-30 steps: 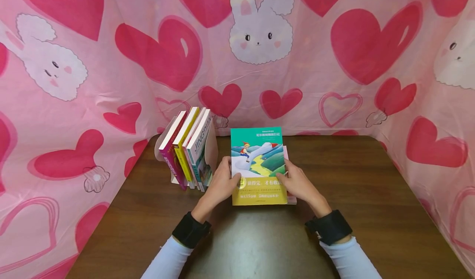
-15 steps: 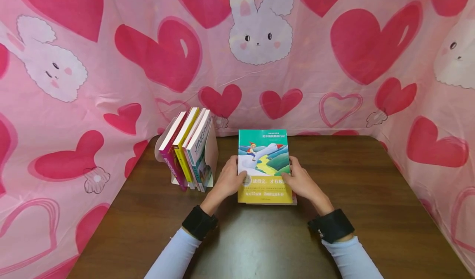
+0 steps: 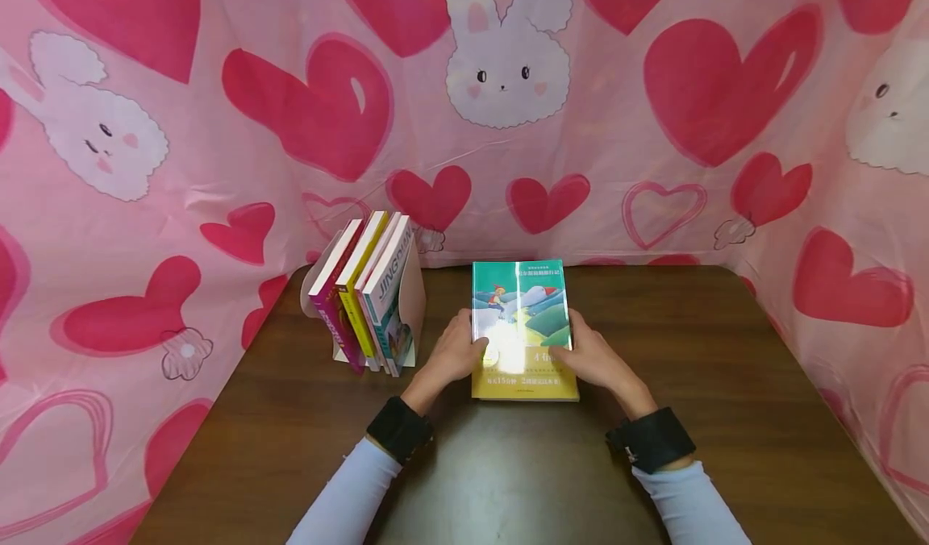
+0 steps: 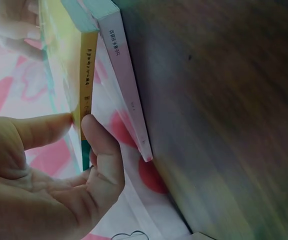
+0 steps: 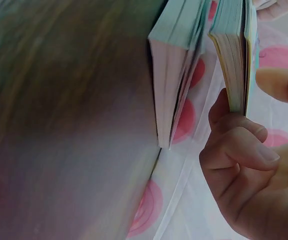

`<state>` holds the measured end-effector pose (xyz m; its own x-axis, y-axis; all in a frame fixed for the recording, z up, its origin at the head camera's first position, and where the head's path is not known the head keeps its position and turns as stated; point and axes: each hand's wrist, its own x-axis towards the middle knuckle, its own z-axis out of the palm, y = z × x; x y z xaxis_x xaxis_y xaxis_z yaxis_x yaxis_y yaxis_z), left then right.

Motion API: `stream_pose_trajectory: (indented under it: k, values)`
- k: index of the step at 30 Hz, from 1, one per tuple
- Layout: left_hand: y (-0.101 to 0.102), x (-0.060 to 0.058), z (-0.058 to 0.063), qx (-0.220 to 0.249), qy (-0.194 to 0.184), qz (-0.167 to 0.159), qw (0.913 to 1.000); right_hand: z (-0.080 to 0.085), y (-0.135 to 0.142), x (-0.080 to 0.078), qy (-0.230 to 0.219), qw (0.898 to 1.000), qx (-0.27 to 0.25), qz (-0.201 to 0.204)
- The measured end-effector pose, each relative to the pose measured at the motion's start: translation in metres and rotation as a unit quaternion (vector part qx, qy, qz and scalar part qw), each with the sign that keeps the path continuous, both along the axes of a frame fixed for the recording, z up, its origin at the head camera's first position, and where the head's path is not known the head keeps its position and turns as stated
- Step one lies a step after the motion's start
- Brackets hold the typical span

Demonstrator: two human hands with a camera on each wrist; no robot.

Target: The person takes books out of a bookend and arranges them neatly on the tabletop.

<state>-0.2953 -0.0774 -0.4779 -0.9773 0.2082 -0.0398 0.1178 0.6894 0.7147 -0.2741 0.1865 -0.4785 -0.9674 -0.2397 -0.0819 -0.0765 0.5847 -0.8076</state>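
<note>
A paperback book (image 3: 530,319) with a green illustrated cover and a yellow lower band is held face up by both hands. My left hand (image 3: 459,350) grips its left side, thumb on the cover; in the left wrist view, fingers curl under the yellow spine. The right hand (image 3: 598,357) holds the opposite side, thumb on top and fingers beneath. Below it, a pale pink book (image 4: 121,75) lies flat on the table. Both wrist views show the upper book tilted, with a gap between the two books widening toward the far end. Its underside is mostly hidden.
Left of the hands, several books (image 3: 363,295) stand leaning in a white bookend rack (image 3: 414,287). The brown wooden table (image 3: 689,351) extends to both sides. A pink curtain (image 3: 617,110) with hearts and rabbits encloses the back and sides.
Both hands have carried the green and yellow book rightward and slightly toward me. It now covers the pink book in the head view. The racked books have stayed put.
</note>
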Motion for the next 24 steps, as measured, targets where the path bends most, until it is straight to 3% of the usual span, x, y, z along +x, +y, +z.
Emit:
stream_pose_trajectory:
  k: [10, 24]
  values:
    - [0.005, -0.010, -0.007, -0.018, -0.012, -0.022, 0.9995, -0.003, 0.003, -0.002, 0.009, 1.000, 0.012, 0.005]
    - [0.012, -0.014, -0.011, -0.047, -0.035, -0.017, 0.9981, -0.009, 0.004, -0.006, -0.009, 0.999, 0.053, -0.006]
